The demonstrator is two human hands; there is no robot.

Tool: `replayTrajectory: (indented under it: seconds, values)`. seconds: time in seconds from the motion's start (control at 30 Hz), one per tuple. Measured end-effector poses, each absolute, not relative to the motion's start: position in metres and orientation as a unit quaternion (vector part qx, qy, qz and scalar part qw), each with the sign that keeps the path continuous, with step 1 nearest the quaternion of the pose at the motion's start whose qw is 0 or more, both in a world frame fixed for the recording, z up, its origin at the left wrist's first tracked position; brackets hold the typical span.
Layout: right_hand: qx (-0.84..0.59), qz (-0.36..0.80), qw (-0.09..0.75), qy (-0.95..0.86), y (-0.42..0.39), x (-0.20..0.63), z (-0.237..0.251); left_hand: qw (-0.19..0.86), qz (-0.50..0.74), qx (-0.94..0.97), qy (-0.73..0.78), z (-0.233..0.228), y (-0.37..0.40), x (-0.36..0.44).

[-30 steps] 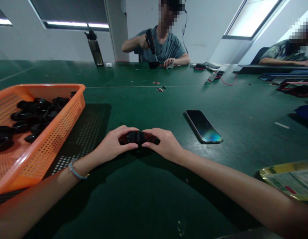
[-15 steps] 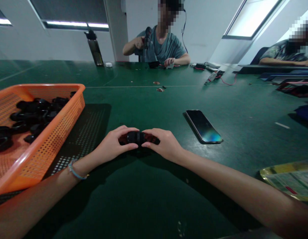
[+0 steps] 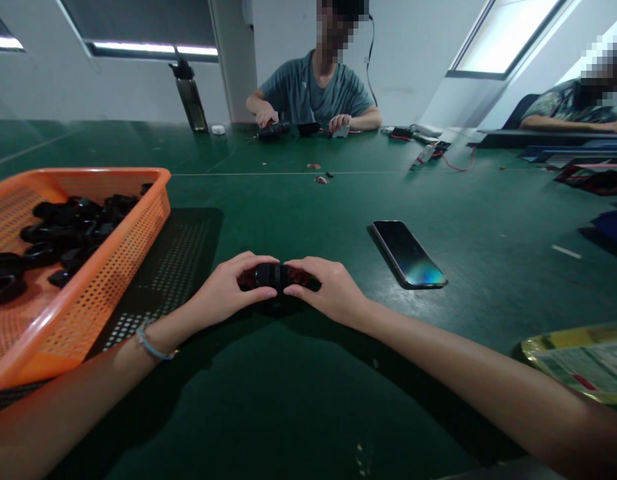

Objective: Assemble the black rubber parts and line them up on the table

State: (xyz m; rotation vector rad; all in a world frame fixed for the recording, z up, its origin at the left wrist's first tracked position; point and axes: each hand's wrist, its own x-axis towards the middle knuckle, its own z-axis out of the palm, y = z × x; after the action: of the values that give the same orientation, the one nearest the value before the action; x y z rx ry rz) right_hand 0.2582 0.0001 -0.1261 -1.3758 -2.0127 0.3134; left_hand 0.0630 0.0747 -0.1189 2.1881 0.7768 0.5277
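A wide green worktop fills the room from near edge to far wall, and everything sits on it. At the near left there's the big orange basket, mesh-sided, with a heap of black rings piled inside. Across at the far side a person in a grey-blue shirt sits with both hands down on the worktop by a dark tool, and a second person leans on the far right edge. A tall dark bottle stands at the far left of them. Nearer, right of centre, a phone lies flat, screen up, well apart from the hands. At the near right corner, a yellowish packet lies flat. Now the centre: left hand and right hand meet fingertip to fingertip, both curled in and pinching one small black part between them, thumbs below, fingers over the top. That part sits low, just above or on the worktop, I cannot tell which. A pale blue bracelet circles the left wrist.
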Motion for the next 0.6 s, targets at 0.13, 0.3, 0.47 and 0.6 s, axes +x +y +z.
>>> replayTrajectory:
  seconds: [0.13,0.3,0.47,0.6]
  values:
    - [-0.513,0.118,0.361,-0.770,-0.0013,0.2588,-0.1288,0.384,0.207,0.849,0.300,-0.1182,0.0752,0.0636]
    - [-0.515,0.146,0.371,-0.759,-0.0007,0.2582,-0.1301,0.379,0.205,0.853,0.295,-0.1181,0.0745,0.0637]
    - [-0.520,0.148,0.363,-0.759,0.0000,0.2577,-0.1288,0.365,0.205,0.858,0.299,-0.1197,0.0752,0.0633]
    - [-0.523,0.146,0.359,-0.759,0.0000,0.2579,-0.1285,0.370,0.210,0.855,0.296,-0.1213,0.0756,0.0630]
